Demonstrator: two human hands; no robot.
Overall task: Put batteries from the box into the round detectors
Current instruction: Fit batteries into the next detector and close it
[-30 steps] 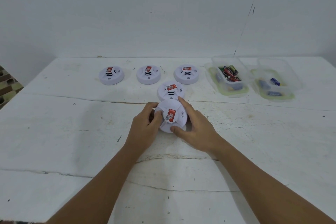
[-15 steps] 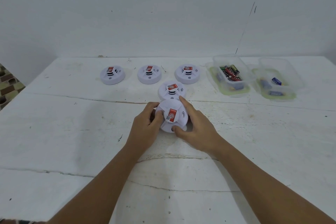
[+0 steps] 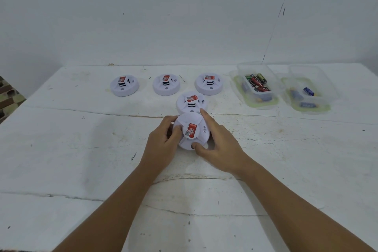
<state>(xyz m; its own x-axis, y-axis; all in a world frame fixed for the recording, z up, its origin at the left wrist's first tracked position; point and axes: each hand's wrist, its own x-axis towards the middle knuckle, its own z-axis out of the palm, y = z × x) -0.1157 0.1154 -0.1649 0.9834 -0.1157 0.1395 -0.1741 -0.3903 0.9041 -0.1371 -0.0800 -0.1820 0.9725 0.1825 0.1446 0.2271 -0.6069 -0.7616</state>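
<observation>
A white round detector [image 3: 196, 129] with a red label sits on the white table [image 3: 81, 149], held between both hands. My left hand [image 3: 161, 145] grips its left side, thumb on top. My right hand [image 3: 218, 145] grips its right side, forefinger along the far rim and thumb at the near rim. A second detector [image 3: 191, 102] lies just behind it. Three more detectors [image 3: 124, 86] [image 3: 166, 85] [image 3: 209, 84] stand in a row at the back. A clear box [image 3: 255, 96] at the back right holds several batteries [image 3: 256, 83].
A second clear box [image 3: 319, 100] with a few blue batteries stands to the right of the first. The wall runs along the table's far edge. The table's left edge drops off near a patterned floor [image 3: 8, 96].
The detector between my hands has turned slightly; both hands stay on it in nearly the same place.
</observation>
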